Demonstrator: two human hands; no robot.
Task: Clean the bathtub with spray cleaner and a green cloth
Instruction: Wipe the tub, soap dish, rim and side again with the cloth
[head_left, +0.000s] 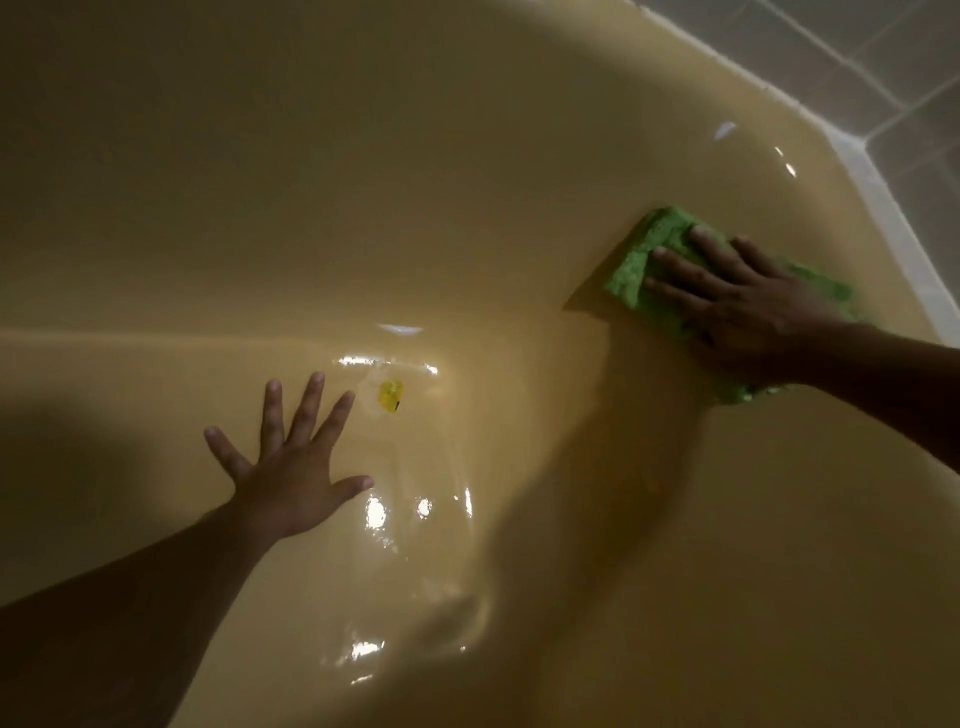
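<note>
Person wiping a beige bathtub (363, 182) with a green cloth (644, 260).
The right hand (748, 306) presses flat, fingers straight, on the green cloth against the far right slope; the left hand (291, 483), fingers spread, braces on the glossy bottom. The cloth looks soft and light, best pinned under a flat palm; the enamel is likely slippery.

The tub (363, 182) is 1 plain colour — a dull mustard-tan, darker in its shadowed upper left and flecked with white glints near the middle. The cloth (644, 260) is bright lime green, faintly mottled. The tiles (893, 67) are grey, crossed by pale lines in a grid; a white strip (878, 202) edges them. 1 small yellow spot (389, 396) — with a black fleck — lies in a whitish patch.
</note>
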